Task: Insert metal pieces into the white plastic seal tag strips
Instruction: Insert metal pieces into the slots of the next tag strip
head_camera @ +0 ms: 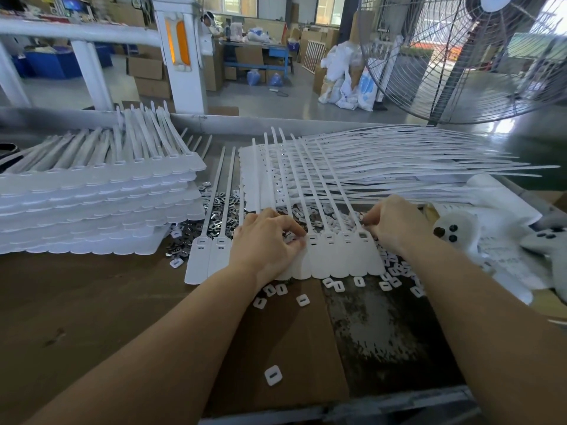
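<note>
Workshop bench (pixel 92 302), brown board top; standing fan (pixel 460 56) behind; no legible writing. Stacked white seal tag sheets (pixel 92 194) at left. Working tag strip (pixel 337 259) at centre, lying over loose metal pieces (pixel 221 207). Left hand (pixel 267 240) curled, pressing the strip's heads; right hand (pixel 395 222) pinching at the end head; what it pinches cannot be told.

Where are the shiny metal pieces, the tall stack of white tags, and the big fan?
metal pieces (pixel 218 210), head view, middle of the pile
stack of white tags (pixel 92 210), head view, front edge
fan (pixel 460 56), head view, wire guard
</note>
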The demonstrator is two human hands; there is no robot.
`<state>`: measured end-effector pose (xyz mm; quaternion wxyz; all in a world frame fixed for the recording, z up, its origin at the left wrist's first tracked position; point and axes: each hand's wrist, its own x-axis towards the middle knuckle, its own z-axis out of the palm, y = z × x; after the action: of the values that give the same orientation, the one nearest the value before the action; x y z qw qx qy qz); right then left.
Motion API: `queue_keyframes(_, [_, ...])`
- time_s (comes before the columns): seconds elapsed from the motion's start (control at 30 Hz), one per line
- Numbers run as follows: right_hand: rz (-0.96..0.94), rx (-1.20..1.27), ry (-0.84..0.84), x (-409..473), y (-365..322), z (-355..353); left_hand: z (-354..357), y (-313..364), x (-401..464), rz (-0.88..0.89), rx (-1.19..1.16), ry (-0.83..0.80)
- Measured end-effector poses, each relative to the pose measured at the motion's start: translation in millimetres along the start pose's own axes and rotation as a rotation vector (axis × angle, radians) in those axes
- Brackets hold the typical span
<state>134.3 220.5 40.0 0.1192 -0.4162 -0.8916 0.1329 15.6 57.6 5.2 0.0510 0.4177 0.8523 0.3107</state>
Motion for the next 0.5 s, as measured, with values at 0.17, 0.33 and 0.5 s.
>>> queue_keyframes(0.17, [-0.019,-0.022,0.044,-1,0,1,0,-1,1,0.003,0.015,0.001])
queue_keyframes(0.33, [-0.049,0.058,0.113,-4,4,0,1,-1,1,0.007,0.009,0.005])
queue_keyframes(0.5, [-0.079,0.223,0.09,-10,4,-8,1,-1,1,0.009,0.013,0.008])
